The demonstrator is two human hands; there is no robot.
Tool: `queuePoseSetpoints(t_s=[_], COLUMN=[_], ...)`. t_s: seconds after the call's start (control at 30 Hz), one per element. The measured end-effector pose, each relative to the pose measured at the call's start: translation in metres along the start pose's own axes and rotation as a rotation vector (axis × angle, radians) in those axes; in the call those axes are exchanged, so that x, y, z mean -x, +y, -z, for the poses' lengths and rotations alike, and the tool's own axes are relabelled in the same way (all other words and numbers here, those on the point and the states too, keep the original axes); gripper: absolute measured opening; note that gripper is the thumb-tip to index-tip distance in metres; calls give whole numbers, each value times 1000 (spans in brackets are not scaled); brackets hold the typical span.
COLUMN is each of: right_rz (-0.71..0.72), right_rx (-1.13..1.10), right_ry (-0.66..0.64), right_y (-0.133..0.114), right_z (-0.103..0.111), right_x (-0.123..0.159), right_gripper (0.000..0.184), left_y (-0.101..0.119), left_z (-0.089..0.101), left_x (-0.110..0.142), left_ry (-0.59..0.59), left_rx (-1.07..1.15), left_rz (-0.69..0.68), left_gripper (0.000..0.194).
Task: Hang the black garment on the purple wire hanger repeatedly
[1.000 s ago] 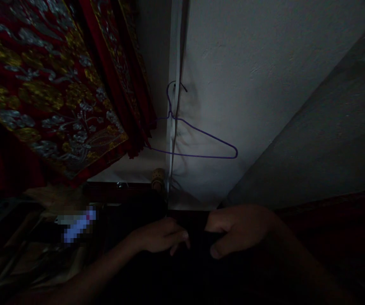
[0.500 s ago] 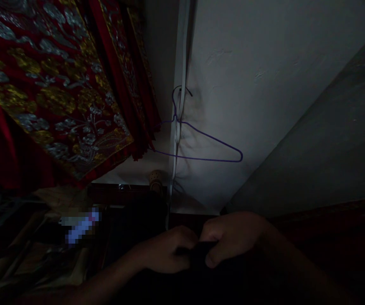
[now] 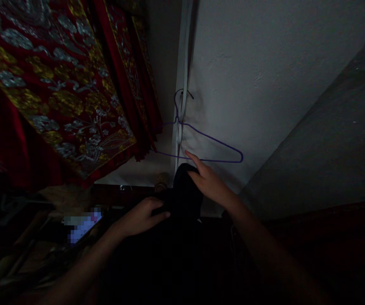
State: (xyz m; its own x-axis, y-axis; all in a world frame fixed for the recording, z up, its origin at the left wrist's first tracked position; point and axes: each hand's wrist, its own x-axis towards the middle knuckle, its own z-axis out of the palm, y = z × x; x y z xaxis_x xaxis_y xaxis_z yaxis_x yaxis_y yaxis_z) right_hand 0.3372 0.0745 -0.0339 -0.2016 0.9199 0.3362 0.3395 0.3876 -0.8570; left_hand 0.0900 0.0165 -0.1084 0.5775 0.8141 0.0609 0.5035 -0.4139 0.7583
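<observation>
A piece of black cloth [image 3: 185, 199], its folds mostly lost in the dark, rises in front of me between both hands. My left hand [image 3: 142, 217] has its thumb and fingers closed on the cloth's left side. On the upper right part of the cloth is my right hand [image 3: 210, 182], with one finger stretched up and another digit bent over the cloth, which seems gripped between them. Just beyond that fingertip hangs a thin purple clothes hanger [image 3: 214, 139], its hook over a whitish vertical strip [image 3: 184, 55] along the wall.
Red cloth with gold and silver embroidery [image 3: 74, 97] hangs at the left, covering the hanger's left end. A pale wall [image 3: 239, 63] stands behind. A tan perforated shoe-like object [image 3: 161, 180] lies low by the wall. At lower left is a lit, blurred-out screen [image 3: 84, 226].
My right hand has risen toward the hanger, lifting part of the black cloth, and one finger has straightened. My left hand has moved up and left, away from the right.
</observation>
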Motion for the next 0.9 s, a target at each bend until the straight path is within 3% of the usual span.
queuePoseSetpoints(t_s=[0.1, 0.2, 0.3, 0.4, 0.53, 0.67, 0.8, 0.9], right_rz=[68, 129, 137, 128, 133, 116, 105, 97], right_rx=[72, 241, 388, 447, 406, 367, 384, 420], right_ry=[-4, -5, 47, 1, -44, -96, -69, -33], right_y=[25, 38, 34, 21, 11, 11, 15, 18], right_z=[-5, 16, 45, 61, 58, 49, 46, 46], right_x=[-20, -27, -24, -19, -16, -16, -17, -19], right_gripper=[40, 31, 26, 23, 20, 20, 20, 22], left_y=[1, -7, -24, -39, -35, -19, -10, -3], left_z=[12, 26, 46, 73, 106, 119, 121, 121], left_x=[3, 8, 7, 2, -4, -2, 5, 13], left_ry=[89, 83, 36, 173, 468, 609, 709, 698], left_rx=[53, 94, -5, -120, -252, -303, -350, -452], left_rz=[72, 92, 136, 190, 69, -19, 75, 269], left_gripper=[33, 34, 30, 27, 28, 36, 46, 45])
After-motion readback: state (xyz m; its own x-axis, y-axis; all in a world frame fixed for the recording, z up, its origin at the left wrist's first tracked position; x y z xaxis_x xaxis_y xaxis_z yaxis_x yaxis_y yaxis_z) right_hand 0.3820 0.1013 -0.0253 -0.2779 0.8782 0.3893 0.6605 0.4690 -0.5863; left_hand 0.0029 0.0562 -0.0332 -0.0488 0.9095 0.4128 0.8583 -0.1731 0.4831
